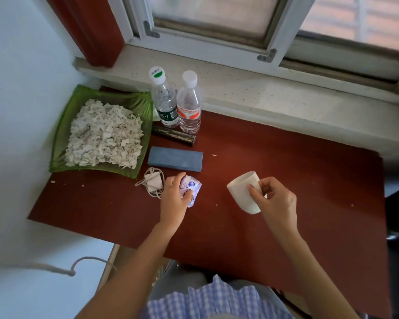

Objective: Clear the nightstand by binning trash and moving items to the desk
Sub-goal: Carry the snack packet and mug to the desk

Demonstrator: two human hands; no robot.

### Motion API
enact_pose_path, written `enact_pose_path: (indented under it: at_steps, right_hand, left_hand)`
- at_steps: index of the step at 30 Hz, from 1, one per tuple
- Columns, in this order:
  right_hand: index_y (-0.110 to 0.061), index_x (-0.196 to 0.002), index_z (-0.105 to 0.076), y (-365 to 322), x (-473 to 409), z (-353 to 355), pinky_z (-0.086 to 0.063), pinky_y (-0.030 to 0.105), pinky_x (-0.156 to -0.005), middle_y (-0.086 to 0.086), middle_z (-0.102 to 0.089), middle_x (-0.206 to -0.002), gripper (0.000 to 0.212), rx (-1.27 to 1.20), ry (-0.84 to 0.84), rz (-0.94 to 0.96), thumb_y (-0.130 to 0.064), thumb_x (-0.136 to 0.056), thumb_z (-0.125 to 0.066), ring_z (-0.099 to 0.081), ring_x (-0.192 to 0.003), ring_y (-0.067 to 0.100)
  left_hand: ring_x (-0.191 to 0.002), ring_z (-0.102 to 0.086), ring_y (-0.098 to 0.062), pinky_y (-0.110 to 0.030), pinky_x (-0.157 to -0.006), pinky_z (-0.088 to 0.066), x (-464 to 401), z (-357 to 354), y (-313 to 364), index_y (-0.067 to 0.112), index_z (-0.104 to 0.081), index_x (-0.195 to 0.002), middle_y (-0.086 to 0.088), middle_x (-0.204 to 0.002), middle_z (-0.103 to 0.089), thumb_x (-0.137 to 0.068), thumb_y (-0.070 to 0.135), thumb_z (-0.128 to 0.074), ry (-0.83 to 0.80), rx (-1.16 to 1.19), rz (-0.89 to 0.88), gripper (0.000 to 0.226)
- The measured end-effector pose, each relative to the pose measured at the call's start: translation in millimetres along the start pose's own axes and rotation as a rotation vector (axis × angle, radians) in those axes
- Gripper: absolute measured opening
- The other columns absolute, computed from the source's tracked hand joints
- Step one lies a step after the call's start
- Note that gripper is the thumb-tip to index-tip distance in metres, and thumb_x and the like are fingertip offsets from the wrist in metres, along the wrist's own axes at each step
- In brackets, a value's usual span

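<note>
On the red-brown tabletop (286, 180), my left hand (173, 199) grips a small purple-and-white tissue packet (192, 188) near the middle. To its right, my right hand (274, 200) holds a white ribbed cup (241, 192) by its handle, tilted with its mouth toward the upper left. Left of the packet lies a white charger with its coiled cable (153, 182). Behind it rest a grey-blue flat case (175, 158) and a dark narrow box (174, 134).
A green tray (62, 137) heaped with torn paper scraps sits at the left end. Two clear water bottles (165, 100) (189, 103) stand by the stone windowsill (286, 93). A wall borders the left; a few paper bits dot the tabletop.
</note>
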State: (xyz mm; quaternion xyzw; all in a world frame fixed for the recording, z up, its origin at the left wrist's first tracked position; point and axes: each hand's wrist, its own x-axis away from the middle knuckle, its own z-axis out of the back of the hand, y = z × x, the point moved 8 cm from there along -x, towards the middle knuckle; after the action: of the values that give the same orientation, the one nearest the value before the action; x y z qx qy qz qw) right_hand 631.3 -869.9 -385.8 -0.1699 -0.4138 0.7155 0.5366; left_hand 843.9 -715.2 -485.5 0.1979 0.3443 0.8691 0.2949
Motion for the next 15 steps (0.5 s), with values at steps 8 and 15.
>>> enact_pose_path:
  at_steps: [8,15]
  right_hand:
    - [-0.021,-0.072,-0.060,8,2,-1,-0.035,0.017,-0.050,-0.005,-0.061,-0.067,0.015,0.001,0.050,-0.048,-0.025,-0.082,-0.069,-0.049,-0.057,0.005]
    - [-0.018,-0.076,-0.057,19,1,-5,-0.041,0.024,-0.054,0.002,-0.063,-0.072,0.017,-0.092,0.150,-0.086,-0.027,-0.088,-0.064,-0.059,-0.067,0.020]
  left_hand:
    - [-0.109,-0.056,-0.024,-0.032,-0.064,-0.059,25,-2,17,0.012,-0.056,-0.118,-0.009,-0.120,-0.056,-0.081,0.012,-0.065,0.058,-0.418,-0.289,0.038]
    - [-0.125,-0.050,-0.029,-0.037,-0.092,-0.051,48,-23,-1,0.010,-0.059,-0.121,-0.014,-0.132,-0.054,-0.089,0.025,-0.052,-0.053,-0.505,-0.538,0.035]
